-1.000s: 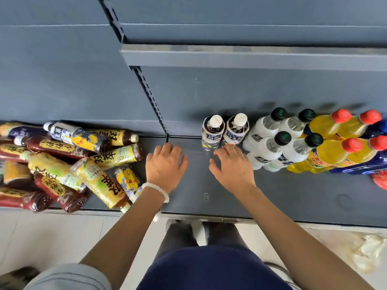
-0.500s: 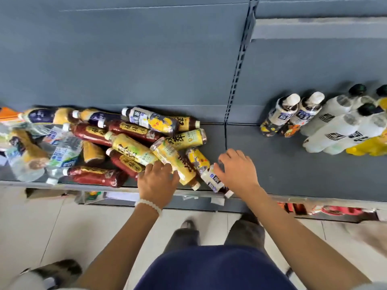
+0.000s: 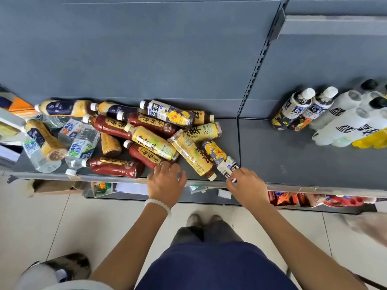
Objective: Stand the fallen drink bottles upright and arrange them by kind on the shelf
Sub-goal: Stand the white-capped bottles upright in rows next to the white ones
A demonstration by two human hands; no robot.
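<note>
Right hand [image 3: 247, 184] at shelf [image 3: 293, 164] front edge, fingers curling round cap end of fallen cartoon bottle [image 3: 219, 156]. Bottle's long axis runs up-left from hand, base toward pile. Left hand [image 3: 166, 183] open, empty, just beside red bottle [image 3: 144, 154]. Right hand nearer.

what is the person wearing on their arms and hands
Both forearms are bare, with no gloves or visible sleeves. The left hand has a bracelet of white beads round its wrist. The right hand shows no band, watch or ring.
</note>
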